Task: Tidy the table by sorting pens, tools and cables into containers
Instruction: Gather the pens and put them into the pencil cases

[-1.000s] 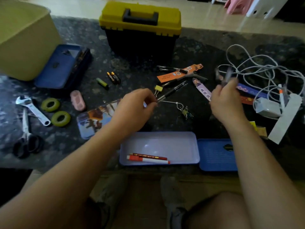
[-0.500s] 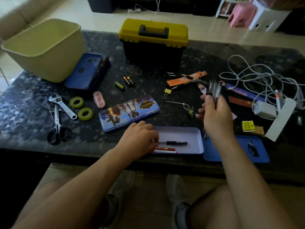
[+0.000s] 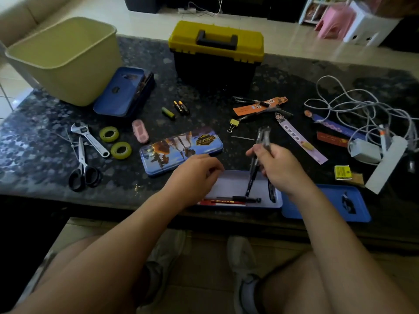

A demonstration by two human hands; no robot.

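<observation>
Right hand (image 3: 281, 171): fingers wrapped round a bundle of slim dark pens (image 3: 262, 137) with glossy barrels, held steeply tilted. Their lower tips are down inside the open tray (image 3: 235, 182) and the upper ends stick out above my knuckles. Left hand (image 3: 195, 177) is at the tray's left end, fingers loosely curled, nothing visible in them. Can't tell if they touch the rim.

Tray is a shallow pale tin, rectangular with rounded corners and a smooth floor. It holds a black pen (image 3: 246, 198) flat along the near wall and a red-and-white pencil (image 3: 223, 202) just beside it. Another dark barrel sits at the right end under my wrist.

A blue tin half (image 3: 322, 205) lies flat just right of the tray, with a small dark item on it I can't identify.

Behind the tray lies a shut picture-print tin (image 3: 181, 148), glossy. A second blue tin (image 3: 124, 91) sits against the bin (image 3: 65, 57), which is matte yellow-green plastic with tapered walls; I can't see its bottom. The toolbox (image 3: 216, 55) is black with a yellow lid, shut.

Worktop (image 3: 34, 143) is dark speckled polished stone. On its left lie a steel wrench (image 3: 89, 138), black-handled scissors (image 3: 82, 168) and two tape rolls (image 3: 109, 134). On the right a white cable (image 3: 362, 109) lies tangled near a white power strip (image 3: 385, 164).
</observation>
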